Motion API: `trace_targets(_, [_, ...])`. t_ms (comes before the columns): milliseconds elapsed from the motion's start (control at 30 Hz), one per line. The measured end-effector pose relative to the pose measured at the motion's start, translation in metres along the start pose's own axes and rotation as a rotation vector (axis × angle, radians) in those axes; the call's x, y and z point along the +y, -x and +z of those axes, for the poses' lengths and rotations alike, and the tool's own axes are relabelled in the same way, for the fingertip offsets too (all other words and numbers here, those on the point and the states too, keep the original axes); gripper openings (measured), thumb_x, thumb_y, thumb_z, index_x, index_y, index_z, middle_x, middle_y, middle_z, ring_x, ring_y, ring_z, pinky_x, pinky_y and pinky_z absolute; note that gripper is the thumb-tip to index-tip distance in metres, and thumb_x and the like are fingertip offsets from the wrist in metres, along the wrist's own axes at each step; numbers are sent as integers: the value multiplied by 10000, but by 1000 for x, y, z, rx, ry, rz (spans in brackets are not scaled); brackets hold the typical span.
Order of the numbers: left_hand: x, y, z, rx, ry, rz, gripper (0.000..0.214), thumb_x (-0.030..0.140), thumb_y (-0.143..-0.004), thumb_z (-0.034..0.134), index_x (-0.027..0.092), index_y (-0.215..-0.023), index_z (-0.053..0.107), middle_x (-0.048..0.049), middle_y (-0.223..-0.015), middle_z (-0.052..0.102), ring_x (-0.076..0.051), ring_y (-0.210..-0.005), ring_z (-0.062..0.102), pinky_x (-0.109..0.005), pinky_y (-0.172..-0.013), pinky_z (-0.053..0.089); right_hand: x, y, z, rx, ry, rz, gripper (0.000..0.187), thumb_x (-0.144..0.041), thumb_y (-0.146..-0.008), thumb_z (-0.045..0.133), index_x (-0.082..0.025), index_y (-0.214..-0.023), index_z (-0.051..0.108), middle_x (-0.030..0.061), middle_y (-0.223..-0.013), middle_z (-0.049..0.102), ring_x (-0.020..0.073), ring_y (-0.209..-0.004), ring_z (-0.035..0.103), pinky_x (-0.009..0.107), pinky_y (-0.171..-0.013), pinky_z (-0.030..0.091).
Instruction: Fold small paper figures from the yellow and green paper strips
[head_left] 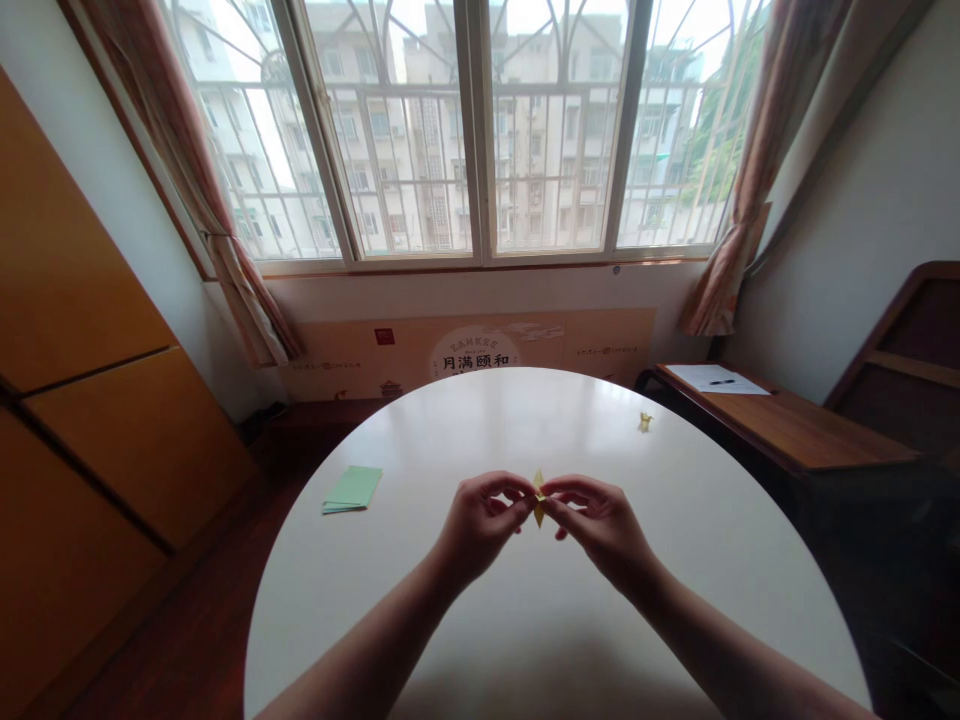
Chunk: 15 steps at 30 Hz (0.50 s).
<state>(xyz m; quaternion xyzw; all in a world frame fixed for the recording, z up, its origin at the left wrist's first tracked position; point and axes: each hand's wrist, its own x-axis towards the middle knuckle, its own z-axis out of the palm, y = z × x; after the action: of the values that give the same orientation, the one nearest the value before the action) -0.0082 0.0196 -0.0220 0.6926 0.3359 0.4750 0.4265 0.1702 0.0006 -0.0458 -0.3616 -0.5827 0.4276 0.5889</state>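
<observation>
- Round white table (pixel 480 420): supports paper items.
- Left hand (pixel 480 512), right hand (pixel 600 512): fingertips pinched together on paper.
- Green sheets (pixel 354 488): stacked left, presumably out of the way.
- Folded yellow paper (pixel 539 514): between both hands, likely for even control.
- Small yellow figure (pixel 645 422): far right, apparently safer there.

Bare left hand (pixel 476 520) and bare right hand (pixel 606 520) near mid-view, nearly mirrored, fingertips almost meeting. Each pinches between thumb and forefinger, other fingers curled loosely. Bare left forearm (pixel 375 632) and bare right forearm (pixel 716 625) angle inward from the bottom corners, wrists raised.
</observation>
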Motion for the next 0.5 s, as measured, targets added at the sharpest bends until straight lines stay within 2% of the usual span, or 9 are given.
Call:
trace_targets(267, [3, 1, 2, 9, 4, -11, 224, 326, -799, 744, 104, -835, 743, -67, -728, 678, -135, -574, 605, -239, -502, 526, -6, 1, 3, 22, -16, 13, 236, -380, -735, 831, -176, -845, 783, 83, -793, 749, 212, -681, 671, 271, -475, 557])
trace_targets(500, [3, 1, 5, 44, 46, -13, 183, 294, -800, 727, 113, -826, 728, -57, -701, 680, -137, -588, 596, -234, -500, 523, -10, 2, 6, 41, 19, 16, 252, -406, -749, 809, -177, -851, 783, 83, -797, 752, 203, -646, 668, 280, -470, 555])
